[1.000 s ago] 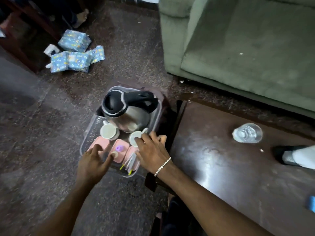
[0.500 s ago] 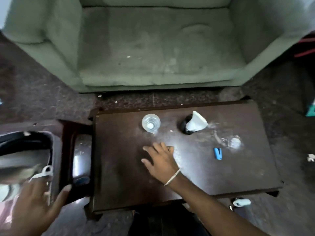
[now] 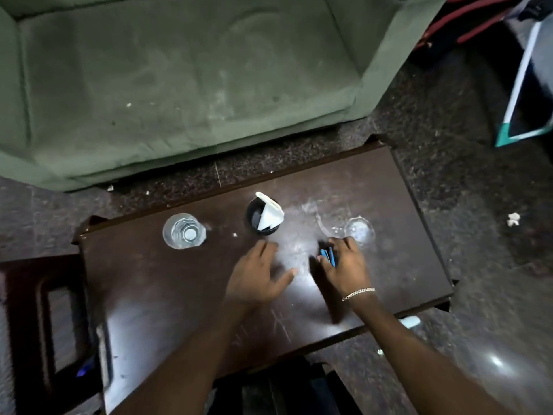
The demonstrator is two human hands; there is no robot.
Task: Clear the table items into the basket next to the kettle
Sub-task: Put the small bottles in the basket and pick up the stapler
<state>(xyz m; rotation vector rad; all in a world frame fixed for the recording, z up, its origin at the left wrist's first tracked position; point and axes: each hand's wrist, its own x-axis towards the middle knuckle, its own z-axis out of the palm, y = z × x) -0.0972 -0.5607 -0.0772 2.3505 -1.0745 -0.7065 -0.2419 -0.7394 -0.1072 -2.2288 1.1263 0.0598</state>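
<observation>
On the dark wooden table (image 3: 167, 295) stand a clear plastic bottle (image 3: 183, 231) at the far left, a black cup (image 3: 259, 218) holding a white folded paper in the middle, and a small clear glass piece (image 3: 359, 230) to the right. My right hand (image 3: 344, 265) is closed around a small blue object (image 3: 327, 255) just left of the glass piece. My left hand (image 3: 257, 280) hovers over the table's middle with fingers spread, holding nothing. The basket and kettle are out of view.
A green sofa (image 3: 179, 85) stands right behind the table. A dark wooden stool or frame (image 3: 45, 319) sits at the table's left end. Bits of white litter (image 3: 513, 219) lie on the speckled floor to the right, with a bag (image 3: 526, 85) beyond.
The view swung right from the basket to the table. My right hand moved right and closed on the blue object. My left hand came over from the basket to the table's middle.
</observation>
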